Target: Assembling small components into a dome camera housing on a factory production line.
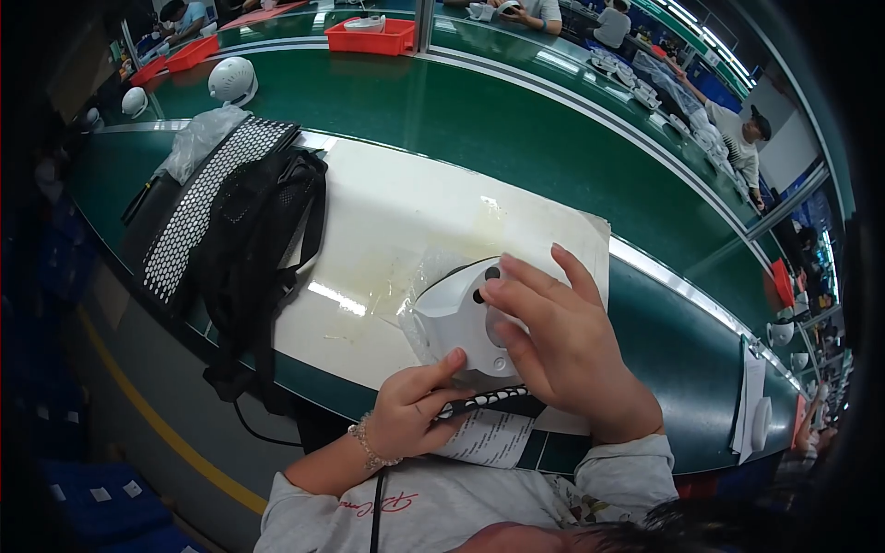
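Observation:
A white plastic housing (452, 318) with a rounded outline lies tilted before me, with black round pads (492, 274) on its face. My left hand (415, 405) grips its near edge, thumb on top; a black band with white holes (484, 402) shows at that edge beside the fingers. Over the housing's right side is my right hand (562, 332), fingers apart, with fingertips at the black pads. Part of the housing is hidden under that hand. Clear plastic film (426, 276) lies along its left side. A printed sheet (489, 438) shows below the left hand.
A white board (369, 221) covers part of the green bench. Black straps and mesh (263, 212) lie on the left, beside a clear bag (203, 138). A white dome-shaped unit (232, 81) and a red tray (371, 37) stand farther back. People sit across the line.

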Demonstrator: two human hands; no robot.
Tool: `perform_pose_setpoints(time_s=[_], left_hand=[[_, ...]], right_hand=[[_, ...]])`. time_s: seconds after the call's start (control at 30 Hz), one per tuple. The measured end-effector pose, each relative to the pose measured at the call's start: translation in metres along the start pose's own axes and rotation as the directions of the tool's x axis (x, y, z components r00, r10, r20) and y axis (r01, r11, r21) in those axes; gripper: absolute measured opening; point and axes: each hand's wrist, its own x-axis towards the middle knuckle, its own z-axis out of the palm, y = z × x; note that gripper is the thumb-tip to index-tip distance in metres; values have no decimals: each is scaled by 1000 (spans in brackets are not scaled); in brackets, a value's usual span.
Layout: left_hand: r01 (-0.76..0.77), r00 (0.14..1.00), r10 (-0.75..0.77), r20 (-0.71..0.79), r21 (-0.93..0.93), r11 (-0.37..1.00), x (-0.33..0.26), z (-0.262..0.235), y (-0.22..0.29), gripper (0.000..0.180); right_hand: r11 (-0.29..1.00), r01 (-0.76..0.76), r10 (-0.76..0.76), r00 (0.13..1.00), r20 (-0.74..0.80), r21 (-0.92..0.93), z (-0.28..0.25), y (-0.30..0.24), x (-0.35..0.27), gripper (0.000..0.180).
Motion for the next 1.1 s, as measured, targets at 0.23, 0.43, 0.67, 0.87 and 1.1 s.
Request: perform_pose_setpoints(time_s=[0.23,0.43,0.67,0.87,1.1], left_hand=[[27,999,-29,-44,-45,999,-2,6,-1,24],[20,998,-21,-60,-8,1000,0,6,-1,19],[-65,998,65,-19,0,998,2,6,-7,20],[-83,996,84,-10,35,996,-2,6,-6,20],[-36,996,39,-86,40,999,-1,10,-2,26]], right_hand=[[924,-201,247,963,-104,326,14,9,-33,22],[848,-320,297,947,120,423,22,4,-40,6],[874,-306,305,950,62,379,33,7,-51,11],[930,-44,-7,991,-136,-365,39,-4,-73,33],[991,-1,-28,976,-214,-133,46,-16,-59,23]])
